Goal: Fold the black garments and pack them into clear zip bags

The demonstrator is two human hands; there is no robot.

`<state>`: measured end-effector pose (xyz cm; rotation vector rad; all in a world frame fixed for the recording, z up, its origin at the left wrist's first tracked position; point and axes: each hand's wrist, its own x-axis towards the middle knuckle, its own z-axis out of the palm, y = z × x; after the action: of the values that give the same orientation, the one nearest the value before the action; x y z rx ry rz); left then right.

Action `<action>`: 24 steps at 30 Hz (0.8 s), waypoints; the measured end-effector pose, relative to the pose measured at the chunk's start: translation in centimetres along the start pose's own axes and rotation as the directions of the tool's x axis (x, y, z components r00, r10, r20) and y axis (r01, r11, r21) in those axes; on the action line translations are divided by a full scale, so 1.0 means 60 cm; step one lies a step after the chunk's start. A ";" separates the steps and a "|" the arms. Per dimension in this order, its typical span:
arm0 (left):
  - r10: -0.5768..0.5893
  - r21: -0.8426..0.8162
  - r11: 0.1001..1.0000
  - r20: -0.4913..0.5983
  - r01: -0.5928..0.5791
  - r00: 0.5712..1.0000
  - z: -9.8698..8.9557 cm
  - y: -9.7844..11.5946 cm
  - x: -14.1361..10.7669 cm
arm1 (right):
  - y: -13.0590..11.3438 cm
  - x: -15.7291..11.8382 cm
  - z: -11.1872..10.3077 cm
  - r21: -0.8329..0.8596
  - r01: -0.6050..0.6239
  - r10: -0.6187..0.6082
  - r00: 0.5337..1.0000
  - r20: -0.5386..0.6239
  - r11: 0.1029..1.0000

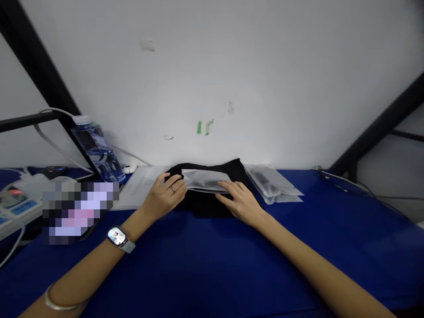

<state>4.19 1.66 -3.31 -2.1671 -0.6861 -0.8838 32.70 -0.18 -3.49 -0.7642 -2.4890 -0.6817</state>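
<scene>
A translucent zip-type plastic bag point(202, 177) lies crosswise over a piece of folded black cloth point(212, 210) near the wall, with a dark patch showing through it. My left hand point(167, 194) is closed at the left end of the bag, fingers bent over the edge and thumb hidden. At the right end, my right hand point(243, 203) has its fingertips on top of the bag and its thumb at the lower edge. Just right of the cloth rests a second frosted bag point(274, 183) with something dark inside.
A blue-covered table point(212, 265) runs up to the white wall. White paper point(141, 185) lies left of the cloth. Further left are a water bottle point(102, 152), a blurred-out phone-like object point(82, 212) and a power strip point(24, 210) with cables. Thin cables point(344, 187) lie at the right.
</scene>
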 end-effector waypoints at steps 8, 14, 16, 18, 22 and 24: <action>0.108 0.034 0.994 -0.042 -0.107 0.993 -0.006 0.021 0.011 | -0.004 -0.001 0.005 -0.072 -0.184 0.183 0.983 -0.016 0.980; 0.263 -0.010 0.964 -0.101 -0.266 0.959 -0.008 0.060 0.021 | -0.018 0.020 0.020 -0.163 -0.292 0.308 0.948 0.079 0.942; 0.318 -0.055 0.945 -0.091 -0.324 0.944 -0.006 0.068 0.021 | -0.016 0.020 0.028 -0.180 -0.326 0.345 0.934 0.089 0.928; 0.319 -0.113 0.940 -0.056 -0.323 0.946 -0.002 0.068 0.019 | -0.009 0.014 0.033 -0.121 -0.352 0.362 0.929 0.081 0.928; 0.195 -0.230 0.959 0.112 -0.165 0.974 0.009 0.048 0.008 | 0.005 -0.007 0.035 0.246 -0.379 0.393 0.919 -0.009 0.892; 0.167 -0.269 0.956 0.177 -0.116 0.970 0.013 0.034 0.001 | 0.007 -0.012 0.034 0.486 -0.367 0.428 0.904 -0.015 0.793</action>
<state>5.94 0.99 -4.48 -2.5278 -0.5229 -0.7195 32.90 1.01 -5.35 -0.9713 -2.1379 0.0408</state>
